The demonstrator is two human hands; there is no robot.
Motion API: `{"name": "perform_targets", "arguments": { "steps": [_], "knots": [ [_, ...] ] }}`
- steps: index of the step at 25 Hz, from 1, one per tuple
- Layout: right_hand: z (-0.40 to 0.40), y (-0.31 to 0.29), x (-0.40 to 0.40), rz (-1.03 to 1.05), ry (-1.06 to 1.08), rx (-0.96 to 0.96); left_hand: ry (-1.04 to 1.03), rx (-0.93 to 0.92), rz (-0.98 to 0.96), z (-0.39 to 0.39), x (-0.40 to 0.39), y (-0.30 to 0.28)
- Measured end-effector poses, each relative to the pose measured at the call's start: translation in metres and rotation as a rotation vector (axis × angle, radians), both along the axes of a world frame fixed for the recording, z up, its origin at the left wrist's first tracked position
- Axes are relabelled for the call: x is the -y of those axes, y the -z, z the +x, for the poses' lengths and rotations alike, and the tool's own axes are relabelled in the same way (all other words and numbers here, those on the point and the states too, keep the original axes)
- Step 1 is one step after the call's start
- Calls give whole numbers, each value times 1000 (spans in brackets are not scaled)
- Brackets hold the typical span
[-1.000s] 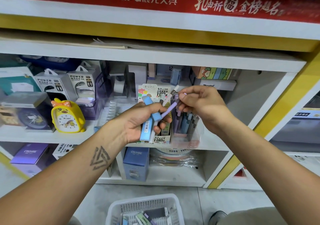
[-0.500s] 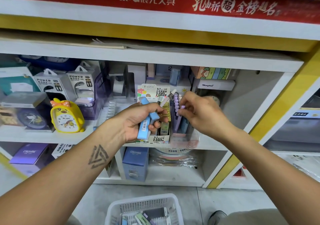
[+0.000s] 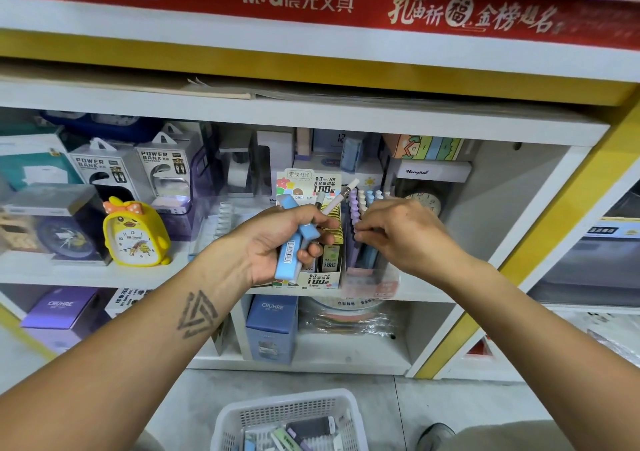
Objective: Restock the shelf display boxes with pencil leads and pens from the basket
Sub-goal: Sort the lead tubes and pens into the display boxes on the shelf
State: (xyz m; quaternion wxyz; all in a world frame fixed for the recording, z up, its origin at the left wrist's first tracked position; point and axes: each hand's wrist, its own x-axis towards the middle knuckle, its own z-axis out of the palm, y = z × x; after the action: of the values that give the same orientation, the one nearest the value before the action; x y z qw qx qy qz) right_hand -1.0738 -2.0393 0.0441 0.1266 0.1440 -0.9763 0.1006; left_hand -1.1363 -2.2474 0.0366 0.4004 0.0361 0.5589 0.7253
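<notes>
Hands (image 3: 346,239) before duck clock (image 3: 133,234), boxes (image 3: 323,263).

Both forearms are bare; no sleeves, watch or rings visible. The left forearm (image 3: 166,339) carries a dark interlocking-triangle tattoo (image 3: 196,313). Lower right of frame: a dark shoe (image 3: 434,434) beside a grey-beige trouser leg (image 3: 502,436).

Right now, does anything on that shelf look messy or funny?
Not really. The pens stand upright in their clear box, and the yellow duck clock sits straight. Only the papers on the upper shelf lie a bit untidy, with edges poking out.
</notes>
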Motion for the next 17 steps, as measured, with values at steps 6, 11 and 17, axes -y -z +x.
{"name": "perform_targets", "arguments": {
  "steps": [6, 11, 17],
  "knots": [
    [-11, -14, 7, -1039, 283, 141, 91, -7, 15, 2, 0, 0],
    [-7, -23, 6, -1395, 234, 95, 138, 16, 24, 3, -2, -1],
    [-4, -28, -13, -811, 303, -84, 44, -39, -28, -1, -1, 2]
  ]
}}
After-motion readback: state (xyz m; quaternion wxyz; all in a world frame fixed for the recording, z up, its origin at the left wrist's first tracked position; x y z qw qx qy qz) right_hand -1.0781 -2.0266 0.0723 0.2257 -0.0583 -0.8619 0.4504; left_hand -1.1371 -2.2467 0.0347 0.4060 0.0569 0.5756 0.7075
